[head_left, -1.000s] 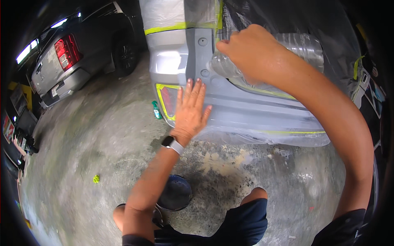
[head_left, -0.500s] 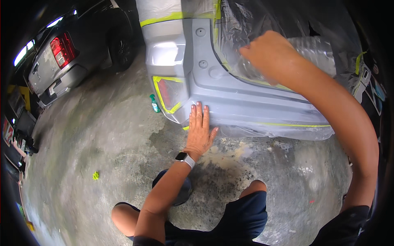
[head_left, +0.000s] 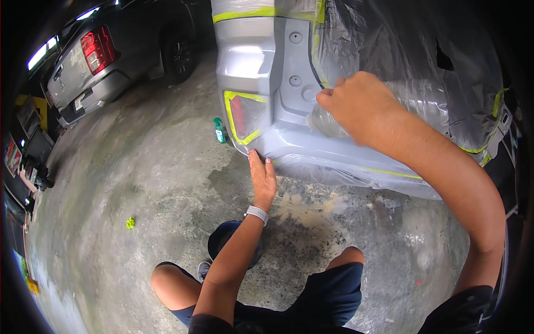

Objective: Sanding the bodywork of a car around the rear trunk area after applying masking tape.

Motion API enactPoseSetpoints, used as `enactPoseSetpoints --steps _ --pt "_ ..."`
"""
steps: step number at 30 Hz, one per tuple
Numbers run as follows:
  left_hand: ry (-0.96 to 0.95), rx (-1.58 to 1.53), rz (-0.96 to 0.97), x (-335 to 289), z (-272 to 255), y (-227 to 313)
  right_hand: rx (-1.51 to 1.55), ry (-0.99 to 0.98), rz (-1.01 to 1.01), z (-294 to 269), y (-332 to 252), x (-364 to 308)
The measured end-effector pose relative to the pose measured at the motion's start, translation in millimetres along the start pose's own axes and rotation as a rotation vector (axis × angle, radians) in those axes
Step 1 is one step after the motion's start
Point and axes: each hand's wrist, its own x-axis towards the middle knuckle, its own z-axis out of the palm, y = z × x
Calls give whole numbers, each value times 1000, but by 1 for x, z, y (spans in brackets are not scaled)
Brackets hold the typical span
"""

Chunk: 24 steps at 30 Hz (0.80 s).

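In front of me is a grey car rear corner panel [head_left: 334, 142], glossy in places, bordered by yellow-green masking tape and plastic film. My left hand [head_left: 262, 177], wearing a watch strap, lies with stretched fingers against its lower left corner, below a taped-off red reflector [head_left: 238, 114]. Raised over the panel's right part, my right hand [head_left: 367, 106] is wrapped round a large clear plastic bottle [head_left: 425, 103]. The bottle is tipped nearly level, its narrower end toward the left. My hand hides its middle, and whether liquid is coming out is hard to tell.
A small green spray bottle [head_left: 219, 131] stands on the concrete floor [head_left: 139, 167] left of the panel. A dark round bucket [head_left: 222, 236] sits near my knees. A silver pickup truck [head_left: 97, 69] is parked at the far left. Plastic sheeting [head_left: 389, 39] covers the car behind.
My left hand has slid from the panel's face down to its lower left corner. My right hand has come lower with the bottle. The view has shifted slightly.
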Motion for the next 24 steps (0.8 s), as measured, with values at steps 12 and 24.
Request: enactPoseSetpoints --steps 12,24 --pt "-301 582 684 23 26 136 12 -286 135 60 44 -92" --pt "-546 514 1030 25 98 196 75 -699 458 133 100 -186"
